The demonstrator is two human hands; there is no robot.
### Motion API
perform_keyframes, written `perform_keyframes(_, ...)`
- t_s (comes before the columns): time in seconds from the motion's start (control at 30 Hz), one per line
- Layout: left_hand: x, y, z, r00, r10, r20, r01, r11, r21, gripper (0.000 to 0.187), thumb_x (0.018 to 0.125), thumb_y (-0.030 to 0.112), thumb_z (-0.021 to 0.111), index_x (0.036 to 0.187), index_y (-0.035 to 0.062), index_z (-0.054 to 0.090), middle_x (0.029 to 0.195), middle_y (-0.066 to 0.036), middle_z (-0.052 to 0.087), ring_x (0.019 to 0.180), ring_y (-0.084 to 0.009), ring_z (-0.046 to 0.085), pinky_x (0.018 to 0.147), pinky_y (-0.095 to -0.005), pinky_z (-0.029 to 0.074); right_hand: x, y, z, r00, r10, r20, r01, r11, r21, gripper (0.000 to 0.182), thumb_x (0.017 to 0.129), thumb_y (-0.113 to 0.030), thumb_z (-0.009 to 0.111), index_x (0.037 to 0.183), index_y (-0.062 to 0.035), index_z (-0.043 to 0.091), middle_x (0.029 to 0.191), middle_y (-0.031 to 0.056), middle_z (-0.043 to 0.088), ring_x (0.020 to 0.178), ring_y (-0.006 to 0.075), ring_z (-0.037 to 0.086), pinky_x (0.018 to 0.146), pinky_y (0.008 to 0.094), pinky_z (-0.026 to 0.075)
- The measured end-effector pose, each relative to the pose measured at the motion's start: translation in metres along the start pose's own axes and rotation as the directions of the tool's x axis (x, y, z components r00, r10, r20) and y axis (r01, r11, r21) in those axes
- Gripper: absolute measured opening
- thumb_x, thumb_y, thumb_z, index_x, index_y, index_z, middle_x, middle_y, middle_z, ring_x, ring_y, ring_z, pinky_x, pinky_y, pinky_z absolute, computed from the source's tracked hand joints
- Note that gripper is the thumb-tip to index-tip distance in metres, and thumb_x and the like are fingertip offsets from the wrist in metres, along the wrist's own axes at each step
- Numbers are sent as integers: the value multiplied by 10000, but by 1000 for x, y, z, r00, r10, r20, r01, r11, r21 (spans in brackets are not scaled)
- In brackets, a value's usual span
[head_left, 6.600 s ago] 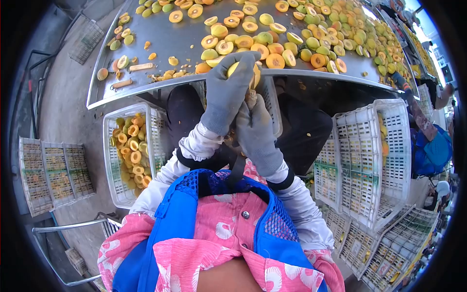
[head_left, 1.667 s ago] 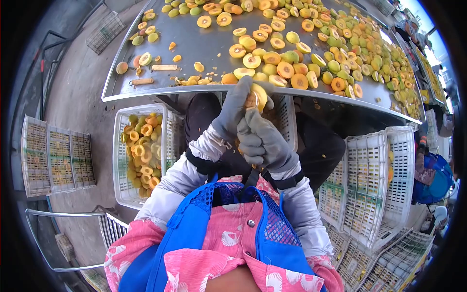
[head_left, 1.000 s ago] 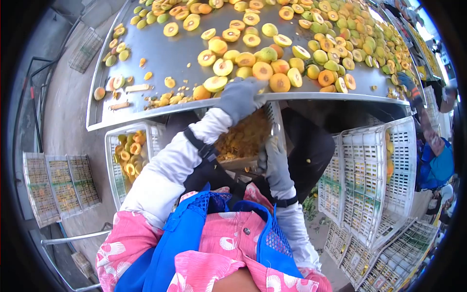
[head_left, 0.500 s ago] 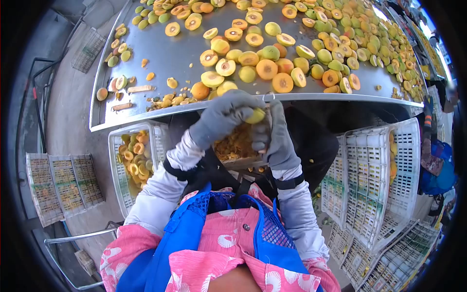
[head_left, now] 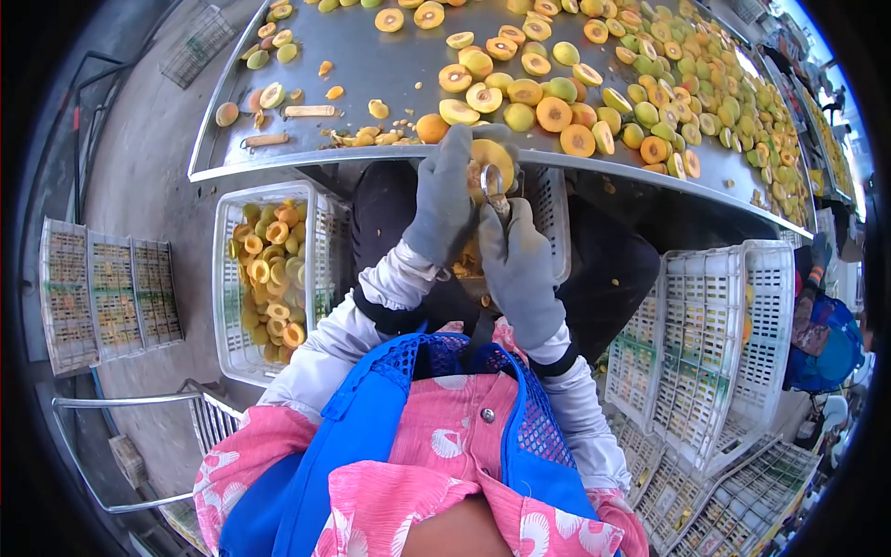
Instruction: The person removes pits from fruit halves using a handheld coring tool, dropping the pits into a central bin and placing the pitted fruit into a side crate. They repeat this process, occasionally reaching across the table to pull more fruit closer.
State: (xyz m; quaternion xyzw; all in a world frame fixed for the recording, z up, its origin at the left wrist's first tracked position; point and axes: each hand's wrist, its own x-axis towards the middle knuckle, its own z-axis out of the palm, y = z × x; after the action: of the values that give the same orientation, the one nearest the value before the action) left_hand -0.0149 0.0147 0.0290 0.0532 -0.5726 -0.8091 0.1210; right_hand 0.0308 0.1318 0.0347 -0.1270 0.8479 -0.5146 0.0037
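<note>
My left hand (head_left: 444,200), in a grey glove, grips a yellow-orange fruit (head_left: 489,158) just below the edge of the steel table (head_left: 371,79). My right hand (head_left: 518,265), also gloved, holds a small metal loop-ended pitting tool (head_left: 493,187) with its ring against the fruit. Both hands are close together above a white crate (head_left: 552,218) that holds fruit scraps. Many halved and whole yellow, orange and green fruits (head_left: 557,102) lie on the table beyond my hands.
A white crate of halved fruit (head_left: 269,269) stands on the floor at the left. Stacked white crates (head_left: 705,334) stand at the right, flat grids (head_left: 102,292) at the far left. Another person's gloved arm (head_left: 815,269) shows at the right edge.
My left hand reached to the table edge, took a fruit and brought it back. Now both hands are raised together, with the tool's ring set on the fruit.
</note>
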Motion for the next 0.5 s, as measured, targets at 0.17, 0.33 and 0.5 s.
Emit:
perform_keyframes(0.17, -16, 19, 9, 995, -36, -94, 10, 963, -269, 359, 1017, 257, 452, 1049, -37, 656, 885, -108, 694, 765, -126, 650, 665, -239, 533, -11, -6, 14, 995, -69, -73, 73, 996, 57, 191, 952, -170, 573, 1016, -30, 459, 734, 243, 607, 748, 470, 609, 562, 482, 466)
perform_keyframes(0.33, -22, 22, 12, 992, 35, -123, -63, 971, -230, 354, 1017, 262, 463, 1058, -33, 654, 889, -99, 696, 758, -112, 638, 682, -236, 526, -13, -11, 18, 993, -48, -110, 58, 994, 91, 225, 940, -162, 586, 1036, -22, 438, 741, 256, 605, 751, 473, 608, 564, 492, 468)
perform_keyframes(0.5, -23, 22, 15, 995, 71, -64, -83, 976, -204, 344, 1021, 264, 473, 1052, -23, 660, 888, -95, 694, 752, -105, 632, 703, -231, 522, -12, -11, 8, 993, -101, -53, 104, 994, 45, 232, 922, -124, 581, 1054, -20, 421, 747, 274, 603, 772, 483, 600, 570, 496, 474)
